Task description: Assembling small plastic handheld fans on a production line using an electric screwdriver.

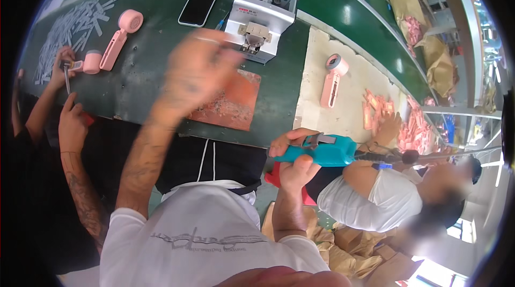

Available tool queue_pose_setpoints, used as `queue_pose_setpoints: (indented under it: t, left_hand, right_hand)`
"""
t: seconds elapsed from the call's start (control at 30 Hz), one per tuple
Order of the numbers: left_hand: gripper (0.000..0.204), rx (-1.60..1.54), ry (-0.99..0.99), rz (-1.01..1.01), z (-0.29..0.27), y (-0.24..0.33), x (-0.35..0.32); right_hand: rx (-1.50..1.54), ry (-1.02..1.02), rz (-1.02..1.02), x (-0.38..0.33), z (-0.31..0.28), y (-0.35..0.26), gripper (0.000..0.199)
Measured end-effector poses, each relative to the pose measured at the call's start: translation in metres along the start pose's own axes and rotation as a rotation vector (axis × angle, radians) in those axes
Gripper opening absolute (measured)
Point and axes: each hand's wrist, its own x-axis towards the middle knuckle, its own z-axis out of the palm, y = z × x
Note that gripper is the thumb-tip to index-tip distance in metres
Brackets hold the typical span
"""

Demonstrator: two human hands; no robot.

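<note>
Smeared by motion, my left hand (201, 69) is raised over the bench, just in front of a silver screw feeder (263, 16); whether its fingers hold anything cannot be made out. My right hand (295, 166) is wrapped round a teal power screwdriver (335, 151) with a metal lever, held sideways at the bench's front edge. A cord runs from the screwdriver toward the right. Below my left hand lies a worn reddish mat (230, 107). A pink device with a round head and a slotted handle (331, 80) lies on a pale sheet to the right.
A phone (199, 6) lies left of the feeder. At left are another pink round-headed device (122, 40), a pile of grey strips (75, 26) and a co-worker's hands (70, 77). Pink parts (413, 131) are heaped at right, by another person (375, 195). Brown bags (348, 244) stand behind.
</note>
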Motion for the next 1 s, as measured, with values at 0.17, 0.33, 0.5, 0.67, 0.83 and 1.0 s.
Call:
queue_pose_setpoints:
  t: [0.17,0.33,0.5,0.67,0.83,1.0]
  left_hand:
    - [0.065,0.064,-0.552,0.075,0.168,0.051,0.033]
    - [0.065,0.159,-0.582,0.035,0.253,0.055,0.045]
    - [0.049,0.004,-0.457,-0.038,0.263,0.026,0.04]
    - [0.035,-0.002,-0.329,0.267,0.167,0.015,0.021]
    - [0.02,-0.041,-0.269,0.33,0.056,-0.002,-0.021]
    - [0.024,0.1,-0.327,0.292,0.02,-0.028,-0.036]
  right_hand:
    - [-0.122,-0.027,0.076,-0.001,0.006,-0.007,0.056]
    - [-0.21,0.004,0.044,-0.02,0.005,-0.013,0.068]
    - [-0.212,0.026,0.088,-0.021,0.0,-0.014,0.066]
    - [-0.173,0.025,0.078,-0.003,-0.008,-0.016,0.052]
    - [-0.183,0.046,0.044,0.014,0.005,-0.007,0.075]
    - [0.007,-0.044,-0.037,0.058,0.041,-0.004,0.076]
